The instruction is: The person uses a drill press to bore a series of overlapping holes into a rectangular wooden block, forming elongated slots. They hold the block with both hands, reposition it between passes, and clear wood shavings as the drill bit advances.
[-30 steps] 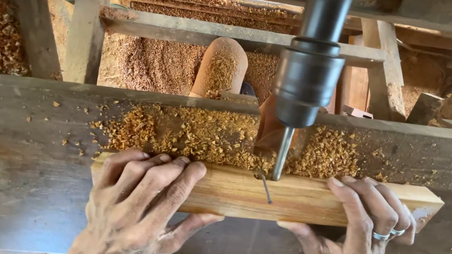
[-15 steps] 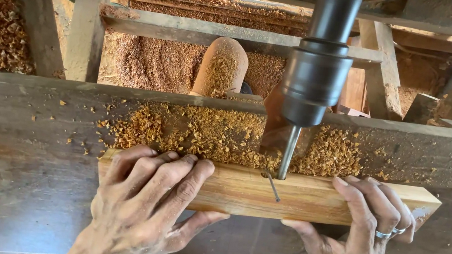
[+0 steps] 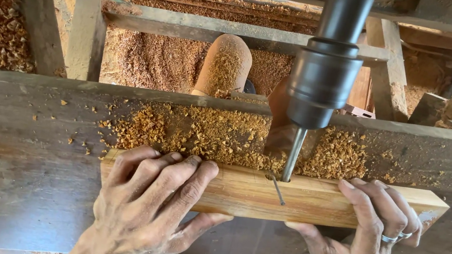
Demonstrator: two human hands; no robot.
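A pale wooden block point(image 3: 298, 197) lies lengthways on a dark, worn machine table point(image 3: 7, 173). My left hand point(image 3: 153, 205) presses flat over the block's left part, fingers spread across its top. My right hand point(image 3: 367, 235), with rings on one finger, grips the block's right part, fingers over the top and thumb underneath. A dark drill head point(image 3: 324, 76) hangs above, and its thin steel bit point(image 3: 293, 154) meets the block's far edge between my hands. A dark pencil line point(image 3: 277, 192) crosses the block just in front of the bit.
Wood shavings point(image 3: 219, 135) are heaped on the table behind the block. A shaving-covered rounded post point(image 3: 224, 65) and timber frame beams point(image 3: 90, 25) stand beyond. More shavings cover the floor behind and at the far left.
The block and both my hands have shifted slightly, and the bit has come down from above the block to its far edge.
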